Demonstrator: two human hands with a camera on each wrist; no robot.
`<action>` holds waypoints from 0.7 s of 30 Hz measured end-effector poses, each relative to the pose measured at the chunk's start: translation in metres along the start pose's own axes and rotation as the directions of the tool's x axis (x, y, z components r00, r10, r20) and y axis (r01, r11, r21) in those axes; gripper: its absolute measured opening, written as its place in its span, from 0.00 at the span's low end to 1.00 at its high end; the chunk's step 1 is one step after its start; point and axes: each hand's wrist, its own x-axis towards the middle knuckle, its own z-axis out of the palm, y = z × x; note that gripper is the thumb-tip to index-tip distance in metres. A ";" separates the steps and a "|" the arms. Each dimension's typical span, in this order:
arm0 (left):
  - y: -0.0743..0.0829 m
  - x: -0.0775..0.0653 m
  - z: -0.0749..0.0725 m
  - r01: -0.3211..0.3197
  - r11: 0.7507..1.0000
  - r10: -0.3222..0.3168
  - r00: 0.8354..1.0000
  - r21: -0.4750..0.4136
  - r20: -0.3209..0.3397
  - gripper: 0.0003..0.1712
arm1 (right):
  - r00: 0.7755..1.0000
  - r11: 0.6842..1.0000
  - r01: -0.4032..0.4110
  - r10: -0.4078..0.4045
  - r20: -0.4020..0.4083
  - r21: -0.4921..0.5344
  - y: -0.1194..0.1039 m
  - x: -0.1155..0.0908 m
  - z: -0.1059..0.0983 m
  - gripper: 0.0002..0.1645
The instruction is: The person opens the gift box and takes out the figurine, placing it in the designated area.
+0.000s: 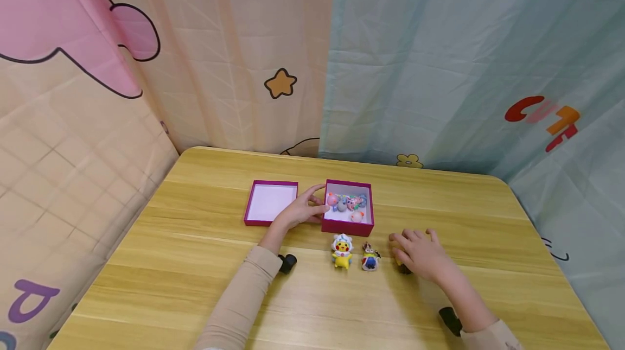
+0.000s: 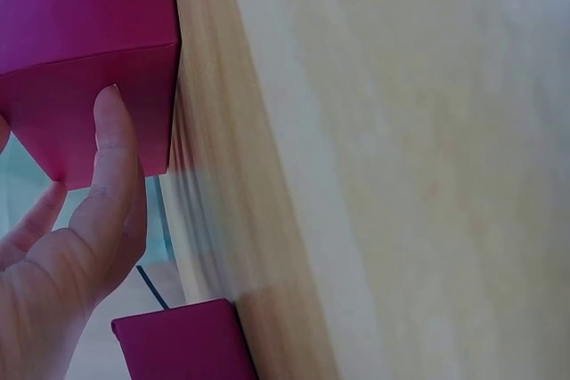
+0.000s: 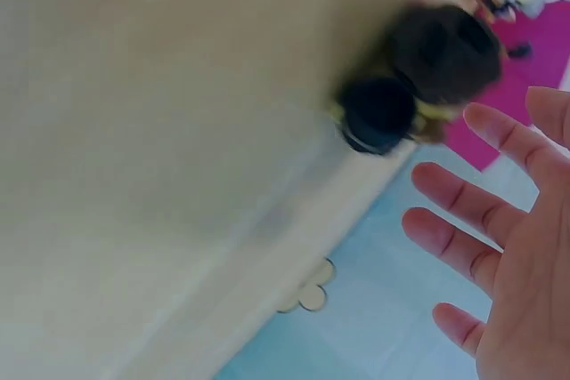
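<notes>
My left hand [image 1: 299,211] touches the left side of a magenta box [image 1: 348,227], its fingers spread; in the left wrist view one fingertip presses the box wall [image 2: 53,113]. Inside the box lie several small pink and grey trinkets [image 1: 344,203]. My right hand [image 1: 421,252] hovers with spread fingers beside a dark toy figure with some yellow [image 1: 403,268], partly hidden under it. The right wrist view shows this blurred figure [image 3: 445,52] apart from the fingers. Between the hands stand a yellow Pikachu figure in a white hood [image 1: 342,251] and a Minion figure with a crown [image 1: 370,258].
The box's shallow lid [image 1: 270,201], white inside, lies left of the box, beside my left forearm. Everything stands on a wooden table [image 1: 195,263]. Printed curtains [image 1: 234,68] hang behind and at the sides of the table.
</notes>
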 end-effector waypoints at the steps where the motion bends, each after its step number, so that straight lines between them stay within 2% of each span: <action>1: 0.003 -0.002 0.001 -0.003 1.000 0.003 1.000 0.001 -0.002 0.38 | 1.000 1.000 -0.005 0.005 -0.017 0.006 0.001 0.002 -0.002 0.18; 4: 0.005 -0.005 0.002 -0.004 1.000 0.004 1.000 0.005 -0.007 0.38 | 0.999 1.000 -0.020 0.021 -0.049 0.018 0.002 0.009 -0.011 0.17; 11: 0.004 -0.004 0.001 -0.003 1.000 0.003 1.000 -0.006 -0.006 0.38 | 0.996 0.998 -0.053 0.055 -0.070 0.031 0.000 0.026 -0.032 0.19; 18: -0.015 0.014 -0.003 -0.003 1.000 0.003 1.000 -0.020 -0.011 0.39 | 0.994 0.999 -0.041 0.043 -0.097 0.018 -0.006 0.044 -0.040 0.20; 21: -0.018 0.016 -0.002 -0.007 1.000 0.007 1.000 -0.019 -0.026 0.39 | 0.995 0.999 -0.042 0.043 -0.091 0.015 -0.010 0.050 -0.040 0.20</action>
